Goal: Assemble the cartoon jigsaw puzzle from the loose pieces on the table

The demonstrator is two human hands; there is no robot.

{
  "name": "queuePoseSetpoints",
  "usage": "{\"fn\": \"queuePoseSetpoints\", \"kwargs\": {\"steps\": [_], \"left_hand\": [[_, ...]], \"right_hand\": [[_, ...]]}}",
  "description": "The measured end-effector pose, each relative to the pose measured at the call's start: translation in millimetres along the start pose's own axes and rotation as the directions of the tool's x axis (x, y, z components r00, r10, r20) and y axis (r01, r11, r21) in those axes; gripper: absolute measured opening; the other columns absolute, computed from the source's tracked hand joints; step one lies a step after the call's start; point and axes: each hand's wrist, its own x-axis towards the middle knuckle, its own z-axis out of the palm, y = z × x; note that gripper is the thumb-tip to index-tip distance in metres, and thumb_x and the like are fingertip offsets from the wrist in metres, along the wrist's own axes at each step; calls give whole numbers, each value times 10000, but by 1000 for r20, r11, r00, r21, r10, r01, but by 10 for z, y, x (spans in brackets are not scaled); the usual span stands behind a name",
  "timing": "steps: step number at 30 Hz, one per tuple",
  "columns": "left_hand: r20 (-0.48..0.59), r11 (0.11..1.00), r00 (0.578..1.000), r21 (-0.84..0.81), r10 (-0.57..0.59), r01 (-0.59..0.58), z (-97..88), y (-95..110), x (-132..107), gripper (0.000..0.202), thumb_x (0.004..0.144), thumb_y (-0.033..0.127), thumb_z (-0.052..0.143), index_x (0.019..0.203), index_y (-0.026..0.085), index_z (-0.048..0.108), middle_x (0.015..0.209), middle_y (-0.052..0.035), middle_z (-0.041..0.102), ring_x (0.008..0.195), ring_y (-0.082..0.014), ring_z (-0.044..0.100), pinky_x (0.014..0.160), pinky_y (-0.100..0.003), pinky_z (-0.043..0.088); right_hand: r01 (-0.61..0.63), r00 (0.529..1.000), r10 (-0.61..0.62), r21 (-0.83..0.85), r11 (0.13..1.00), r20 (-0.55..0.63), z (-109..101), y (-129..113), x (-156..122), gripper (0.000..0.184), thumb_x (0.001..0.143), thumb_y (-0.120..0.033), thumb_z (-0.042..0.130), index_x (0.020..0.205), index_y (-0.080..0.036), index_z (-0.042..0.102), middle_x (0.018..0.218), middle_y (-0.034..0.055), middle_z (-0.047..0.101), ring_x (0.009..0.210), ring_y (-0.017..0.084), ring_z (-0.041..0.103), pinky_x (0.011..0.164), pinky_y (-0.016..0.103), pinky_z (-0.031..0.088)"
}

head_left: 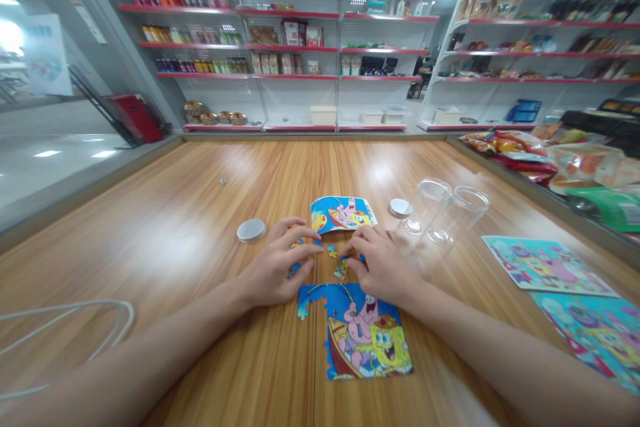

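A partly assembled jigsaw puzzle (367, 333) of cartoon characters in a boat lies nearest me, its left side ragged. My left hand (283, 260) rests at the upper left of it, fingers apart, over several loose puzzle pieces (295, 268) that it partly hides. My right hand (383, 263) is bent over more loose pieces at the upper right, thumb and index finger apart; a yellowish puzzle piece (341, 269) lies by its fingertips. Between the hands sits a small light-blue puzzle piece (332, 251). Beyond them, a curled picture card (343, 215) shows the same scene.
Two clear plastic jars (431, 199) stand at the right, near a white lid (401, 207). Another lid (251, 230) lies left. Two cartoon puzzles (547, 264) overlap at far right, below packaged snacks (525, 163). A white cable (117, 310) loops at left. Shelves (290, 13) stand behind.
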Motion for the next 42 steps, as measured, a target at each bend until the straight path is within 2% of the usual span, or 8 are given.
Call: {"fn": "queuePoseSetpoints", "kwargs": {"steps": [8,14,17,25,29,32,36,42], "left_hand": [[120,992,985,-38,122,-118,-88,72,17,332,846,136,609,1141,259,701,1305,-57,614,1330,-313,407,1138,-551,367],[281,981,940,-46,193,-187,-93,81,12,407,873,219,615,1269,306,663,1401,-64,567,1383,-341,394,1185,-605,281],[328,978,923,-29,203,-205,-87,95,20,418,904,278,609,1319,323,633,1449,-79,519,1395,-345,388,1192,-618,260],[308,976,927,-35,215,-215,-54,96,21,383,912,327,621,1291,272,643,1411,-114,522,1362,-367,406,1181,-632,278],[292,969,924,-99,247,-228,-73,65,24,390,912,214,561,1296,249,627,1410,-121,516,1356,-343,411,1184,-629,274],[275,958,920,-149,279,-246,-84,52,23,449,859,134,545,1281,265,631,1444,-108,495,1394,-339,376,1182,-627,279],[269,948,912,-162,311,-276,-76,47,18,490,794,115,581,1249,283,651,1464,-98,489,1413,-347,362,1177,-646,282],[272,953,915,-143,298,-268,-73,43,6,519,761,101,611,1243,288,663,1452,-104,494,1418,-371,351,1154,-656,318]], "right_hand": [[14,999,-10,-78,997,51,-44,-45,0,111,787,-160,680,883,-202,644,1028,67,602,1010,253,505,855,396,325],[-5,999,8,-68,998,52,-24,-31,-3,102,792,-185,675,868,-194,608,989,62,582,988,244,504,850,384,332],[-8,999,11,-61,998,52,-15,-26,-2,113,788,-180,676,869,-194,599,984,57,579,988,241,506,856,382,334],[-7,999,8,-22,1000,47,-8,-4,4,130,797,-162,679,882,-192,585,980,58,581,989,239,513,855,371,346],[26,998,-26,-4,1000,56,2,3,0,92,828,-170,668,855,-196,583,969,54,579,982,238,515,855,374,348],[52,997,-53,12,999,62,11,1,-1,78,840,-165,659,852,-195,589,972,54,581,987,238,518,868,381,352],[76,995,-76,19,997,56,15,-2,-3,139,832,-157,668,957,-203,625,1032,65,587,1040,254,521,897,398,357],[83,995,-86,46,995,45,16,4,0,129,828,-135,660,934,-198,620,1000,63,596,1028,256,531,884,401,367]]}}
